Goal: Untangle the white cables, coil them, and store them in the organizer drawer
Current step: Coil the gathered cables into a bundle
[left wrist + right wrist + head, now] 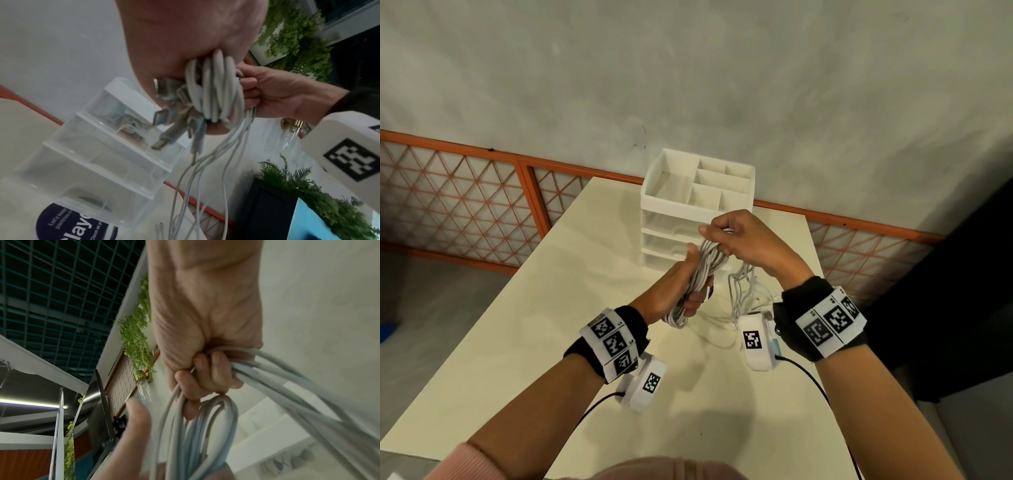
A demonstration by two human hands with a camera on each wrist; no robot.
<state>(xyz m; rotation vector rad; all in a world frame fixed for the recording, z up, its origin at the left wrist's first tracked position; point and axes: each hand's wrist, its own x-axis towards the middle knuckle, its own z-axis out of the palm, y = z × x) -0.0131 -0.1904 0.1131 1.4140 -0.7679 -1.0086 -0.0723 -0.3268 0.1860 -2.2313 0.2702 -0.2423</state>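
A bundle of white cables (702, 274) is coiled into long loops and held above the table in front of the organizer (695, 205). My left hand (674, 291) grips the coil's lower half, fingers wrapped round it. The right hand (729, 236) grips the coil's top end. Loose strands (743, 291) hang from the right hand down to the table. In the left wrist view the coil (216, 87) shows several USB plugs (164, 100) sticking out beside my palm. In the right wrist view the fingers (205, 369) curl round the cables (277, 386). The organizer's clear drawers (102, 146) look pushed in.
The organizer stands at the far end of the cream table (551, 342), its top tray (709, 185) divided into compartments. Small items lie in the upper drawers (127, 123). An orange lattice railing (465, 205) runs behind the table. A dark panel (962, 274) stands to the right.
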